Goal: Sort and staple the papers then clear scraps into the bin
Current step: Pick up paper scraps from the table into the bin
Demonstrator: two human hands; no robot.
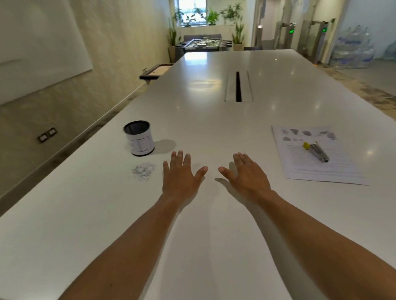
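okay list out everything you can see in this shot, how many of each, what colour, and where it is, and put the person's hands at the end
table: one, white, fills the foreground
bin: one, small, dark with a white paper wrap, upright, ahead of the left hand
scraps: one little pile, grey-white, on the table in front of the bin
papers: one stack, white with print, right of the right hand
stapler: one, silver with a yellow tip, lying on the papers
plants: several, green, by the far window
left hand: fingers straight, palm down
right hand: fingers straight, palm down
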